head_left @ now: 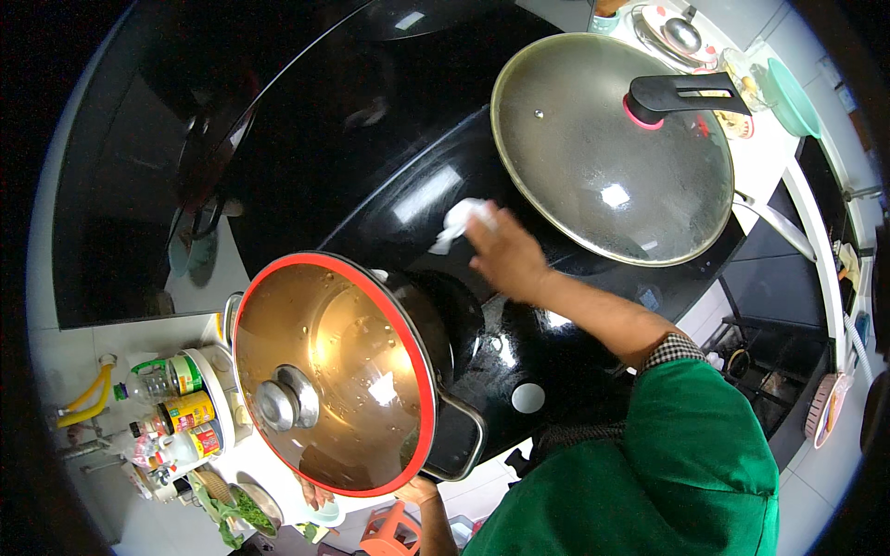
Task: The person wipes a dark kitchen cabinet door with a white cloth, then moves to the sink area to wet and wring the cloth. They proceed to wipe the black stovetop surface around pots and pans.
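My right hand (511, 257) holds a crumpled white cloth or paper wipe (462, 219) against the black glass cooktop (389, 229). It is between a wok under a domed glass lid (591, 167) and a stockpot. The stockpot's glass lid (361, 347) has a red rim, a metal knob and droplets on it. My left hand (417, 490) is at the near side of the stockpot. Its fingers are hidden behind the lid's edge, so its grip cannot be seen. A metal side handle (466, 434) sticks out from the pot near my body.
The wok's long metal handle (779, 222) extends right over the counter's edge. Bottles (184, 410) stand in a white rack at left, near a bowl of chopped greens (254, 511). A ladle (681, 35) and a green basin (793, 97) are at upper right. An orange stool (391, 532) is below.
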A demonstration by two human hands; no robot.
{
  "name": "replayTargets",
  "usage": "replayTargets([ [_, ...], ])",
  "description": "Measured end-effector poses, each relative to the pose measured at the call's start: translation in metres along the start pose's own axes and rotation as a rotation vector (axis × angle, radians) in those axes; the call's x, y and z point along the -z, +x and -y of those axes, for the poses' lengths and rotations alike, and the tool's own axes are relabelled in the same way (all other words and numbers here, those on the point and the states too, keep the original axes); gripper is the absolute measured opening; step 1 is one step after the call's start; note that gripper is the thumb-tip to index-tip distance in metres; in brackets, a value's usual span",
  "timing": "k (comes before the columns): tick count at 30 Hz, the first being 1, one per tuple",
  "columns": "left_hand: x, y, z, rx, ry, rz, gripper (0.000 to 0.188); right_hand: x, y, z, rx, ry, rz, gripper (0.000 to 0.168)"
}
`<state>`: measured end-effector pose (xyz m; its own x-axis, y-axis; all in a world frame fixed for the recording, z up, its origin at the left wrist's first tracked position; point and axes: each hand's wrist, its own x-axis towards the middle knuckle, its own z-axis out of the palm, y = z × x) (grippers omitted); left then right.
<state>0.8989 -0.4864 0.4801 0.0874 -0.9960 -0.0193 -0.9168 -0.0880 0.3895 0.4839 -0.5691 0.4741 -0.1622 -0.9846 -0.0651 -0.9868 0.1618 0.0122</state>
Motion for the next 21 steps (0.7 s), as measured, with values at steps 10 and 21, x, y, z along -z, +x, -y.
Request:
replayTargets([
  [10, -0.017, 0.004, 0.019, -0.076, 0.018, -0.107, 0.053, 0.009, 0.141, 0.001, -0.467, 0.241, -0.134, 0.063],
  [21, -0.015, 0.002, 0.016, -0.087, 0.035, -0.119, 0.053, -0.021, 0.149, 0.058, 0.097, 0.558, -0.528, 0.019],
])
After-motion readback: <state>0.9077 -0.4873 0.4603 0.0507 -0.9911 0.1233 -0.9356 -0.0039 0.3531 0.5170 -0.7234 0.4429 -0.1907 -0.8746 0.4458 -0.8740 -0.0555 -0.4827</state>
